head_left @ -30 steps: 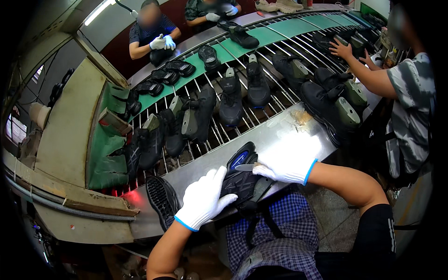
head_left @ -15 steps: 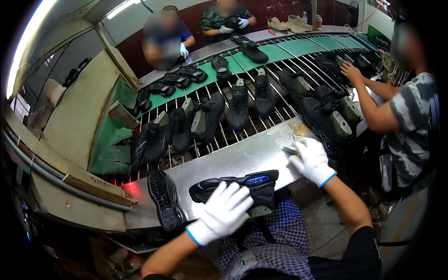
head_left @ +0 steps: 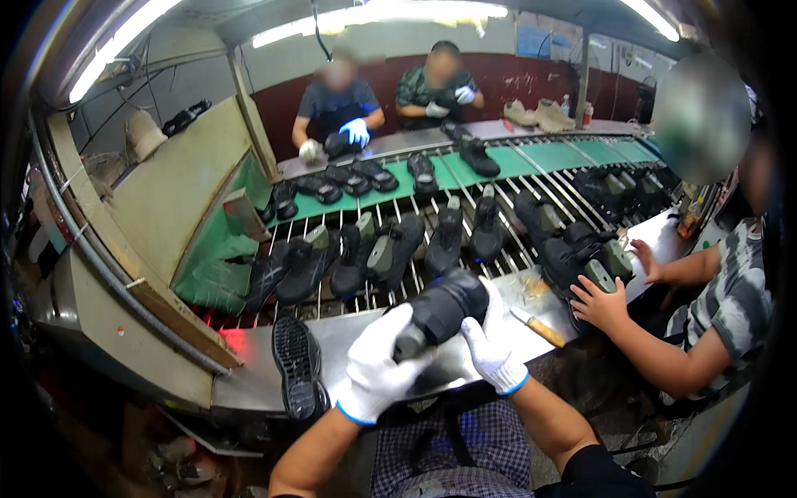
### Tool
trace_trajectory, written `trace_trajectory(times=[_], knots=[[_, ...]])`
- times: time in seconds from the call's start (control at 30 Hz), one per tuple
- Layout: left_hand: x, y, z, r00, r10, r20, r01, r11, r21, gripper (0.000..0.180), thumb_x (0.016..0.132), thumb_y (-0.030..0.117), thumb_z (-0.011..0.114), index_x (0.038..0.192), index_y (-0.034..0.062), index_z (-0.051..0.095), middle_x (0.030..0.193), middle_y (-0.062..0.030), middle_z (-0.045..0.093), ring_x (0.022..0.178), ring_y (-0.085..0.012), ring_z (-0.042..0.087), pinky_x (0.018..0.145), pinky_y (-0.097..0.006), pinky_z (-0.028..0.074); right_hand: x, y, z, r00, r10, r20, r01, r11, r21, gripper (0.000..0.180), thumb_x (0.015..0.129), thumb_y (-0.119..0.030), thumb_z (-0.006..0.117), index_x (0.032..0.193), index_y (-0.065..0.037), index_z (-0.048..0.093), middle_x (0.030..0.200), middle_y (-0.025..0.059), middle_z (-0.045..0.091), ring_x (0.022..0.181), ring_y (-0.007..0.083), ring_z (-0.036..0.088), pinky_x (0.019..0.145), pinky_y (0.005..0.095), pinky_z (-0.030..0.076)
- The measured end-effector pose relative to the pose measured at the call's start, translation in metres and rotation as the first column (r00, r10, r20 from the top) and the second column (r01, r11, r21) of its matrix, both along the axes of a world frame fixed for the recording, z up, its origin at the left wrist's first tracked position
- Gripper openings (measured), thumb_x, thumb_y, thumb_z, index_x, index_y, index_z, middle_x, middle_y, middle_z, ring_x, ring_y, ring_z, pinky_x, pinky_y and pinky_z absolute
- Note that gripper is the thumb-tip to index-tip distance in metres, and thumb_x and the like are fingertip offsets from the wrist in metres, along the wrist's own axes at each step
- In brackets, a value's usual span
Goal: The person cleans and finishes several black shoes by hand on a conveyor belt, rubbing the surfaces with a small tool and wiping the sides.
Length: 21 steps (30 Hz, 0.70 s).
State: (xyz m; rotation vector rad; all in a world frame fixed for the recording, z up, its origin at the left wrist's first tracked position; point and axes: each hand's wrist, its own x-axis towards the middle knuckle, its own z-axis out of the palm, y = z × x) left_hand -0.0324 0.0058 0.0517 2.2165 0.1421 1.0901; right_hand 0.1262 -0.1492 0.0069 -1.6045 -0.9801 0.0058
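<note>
Steel table (head_left: 249, 373) near a shoe conveyor: left hand (head_left: 378, 365) and right hand (head_left: 491, 349) grip a black shoe (head_left: 440, 309); sole (head_left: 296, 365) lies unattached.

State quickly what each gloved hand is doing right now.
Left hand: closed around the black shoe.
Right hand: gripping the same shoe.

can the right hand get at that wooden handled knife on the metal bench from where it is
Probably yes. The knife lies bare on the metal bench, just to the right of the right hand, nothing between them. But that hand is gripping the black shoe together with the left hand, so it must let go first.
</note>
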Motion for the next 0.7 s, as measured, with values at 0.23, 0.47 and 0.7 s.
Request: trace_trajectory(times=[0.23, 0.47, 0.7], knots=[[-0.007, -0.03, -0.015, 0.999, -0.045, 0.008, 0.042, 0.973, 0.228, 0.065, 0.06, 0.013, 0.098, 0.118, -0.0047, 0.071, 0.113, -0.0248, 0.075, 0.102, -0.0422, 0.076, 0.093, -0.045, 0.061, 0.001, -0.05, -0.004, 0.881, 0.241, -0.407, -0.224, 0.971, 0.089, 0.06, 0.102, -0.023, 0.07, 0.149, 0.005, 0.046, 0.131, 0.0168, 0.065, 0.115, 0.022, 0.067, 0.096, 0.0377, 0.06], [-0.008, -0.052, -0.014, 0.974, -0.19, -0.125, 0.224, 0.896, 0.384, 0.074, 0.046, 0.017, 0.091, 0.114, -0.0023, 0.07, 0.111, -0.0231, 0.071, 0.093, -0.0394, 0.07, 0.079, -0.044, 0.058, 0.004, -0.092, -0.011, 0.82, 0.161, -0.549, -0.21, 0.977, -0.027, 0.07, 0.099, -0.027, 0.076, 0.154, 0.004, 0.046, 0.146, 0.0186, 0.06, 0.127, 0.0242, 0.062, 0.111, 0.0395, 0.051], [-0.02, -0.055, -0.047, 0.939, -0.304, -0.16, 0.338, 0.736, 0.586, 0.042, 0.07, 0.017, 0.077, 0.109, 0.0019, 0.073, 0.112, -0.0162, 0.071, 0.091, -0.0349, 0.069, 0.078, -0.044, 0.058, 0.041, -0.078, -0.001, 0.494, 0.369, -0.787, -0.728, 0.671, -0.143, 0.08, 0.097, -0.032, 0.079, 0.162, 0.001, 0.044, 0.158, 0.0183, 0.054, 0.142, 0.0247, 0.051, 0.123, 0.0371, 0.037]])
